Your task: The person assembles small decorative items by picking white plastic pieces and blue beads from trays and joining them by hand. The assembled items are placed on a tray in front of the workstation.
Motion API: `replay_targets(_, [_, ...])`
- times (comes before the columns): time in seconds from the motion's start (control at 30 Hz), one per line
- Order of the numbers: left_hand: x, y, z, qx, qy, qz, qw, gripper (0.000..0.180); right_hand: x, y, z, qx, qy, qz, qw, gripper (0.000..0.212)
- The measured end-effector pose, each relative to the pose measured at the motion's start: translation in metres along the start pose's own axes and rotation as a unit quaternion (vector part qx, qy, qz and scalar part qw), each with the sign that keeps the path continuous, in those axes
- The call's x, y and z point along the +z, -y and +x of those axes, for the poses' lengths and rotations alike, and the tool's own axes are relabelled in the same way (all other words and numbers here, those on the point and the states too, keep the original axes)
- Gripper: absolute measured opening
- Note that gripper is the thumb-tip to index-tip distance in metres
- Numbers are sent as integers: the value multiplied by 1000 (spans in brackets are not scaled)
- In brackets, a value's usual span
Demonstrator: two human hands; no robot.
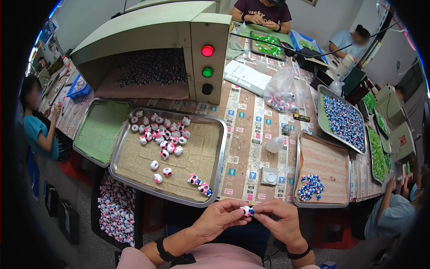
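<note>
Just beyond the front edge of the table, my two hands meet over a small toy figurine (247, 210) with a white-and-pink head and a blue part. My left hand (218, 220) pinches its white head side. The thumb and fingers of my right hand (280, 219) close on the blue side. Ahead to the left lies a metal tray (134, 177) with a tan lining, holding loose white-and-pink toy heads (165, 134). Several figurines with blue parts (200, 184) lie in its near right corner. On the right, another metal tray (324, 154) carries a pile of small blue-and-white pieces (311, 187).
A beige machine (208, 27) with an open mouth and lights stands behind the left tray. A green-lined tray (101, 130), a bin of heads (116, 210), a white bottle (275, 144), a small square container (269, 176) and a plastic bag (284, 92) surround me. Other people sit around the table.
</note>
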State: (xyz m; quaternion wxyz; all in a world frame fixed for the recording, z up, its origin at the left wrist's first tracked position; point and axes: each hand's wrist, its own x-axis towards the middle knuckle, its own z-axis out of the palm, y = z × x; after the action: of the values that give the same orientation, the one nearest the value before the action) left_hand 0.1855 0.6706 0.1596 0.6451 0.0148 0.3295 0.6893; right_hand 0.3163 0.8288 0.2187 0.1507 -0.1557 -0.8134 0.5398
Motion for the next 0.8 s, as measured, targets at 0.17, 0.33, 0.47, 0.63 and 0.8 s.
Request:
replay_targets(0.17, [-2, 2, 1, 6, -2, 1, 1000, 29, 2, -5, -1, -11, -7, 15, 1000, 22])
replay_targets(0.33, [-3, 4, -4, 28, -26, 38, 999, 28, 10, -8, -6, -25, -15, -10, 1000, 20])
replay_targets(0.47, [-5, -2, -12, 32, -20, 61, 997, 28, 15, -5, -5, -32, 2, -1, 999, 21])
replay_targets(0.63, [-1, -26, -34, 157, -55, 265, 950, 26, 17, 4, 1, -87, 2, -39, 995, 27])
replay_targets(0.8, [-21, -64, -55, 378, -231, 631, 636, 20, 2, -3, -4, -49, -65, -47, 996, 22])
